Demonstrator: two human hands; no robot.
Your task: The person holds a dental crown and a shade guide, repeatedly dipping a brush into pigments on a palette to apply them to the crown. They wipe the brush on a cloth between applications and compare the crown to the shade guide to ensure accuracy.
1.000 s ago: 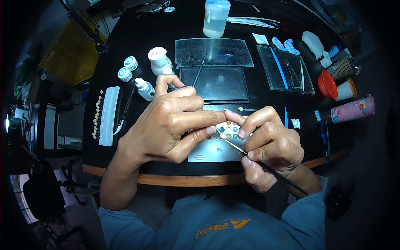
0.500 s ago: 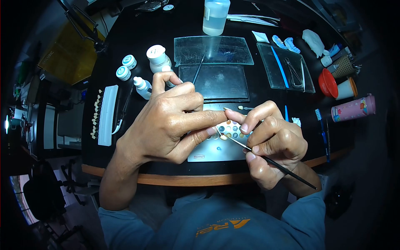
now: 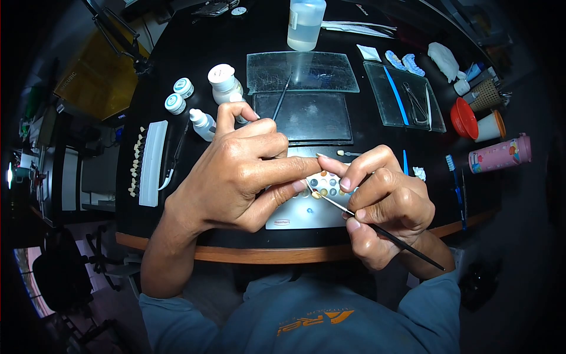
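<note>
My left hand (image 3: 239, 177) pinches a small tooth-coloured piece (image 3: 316, 194) at its fingertips, just above the white palette (image 3: 306, 212) of colour wells. My right hand (image 3: 386, 203) grips a thin brush (image 3: 383, 231), tip touching the piece. The palette's small printed label is too blurred to read.

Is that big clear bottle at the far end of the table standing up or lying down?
Standing up. The clear bottle sits on its base on the black table, behind the glass slab. Its top is out of the frame.
</note>
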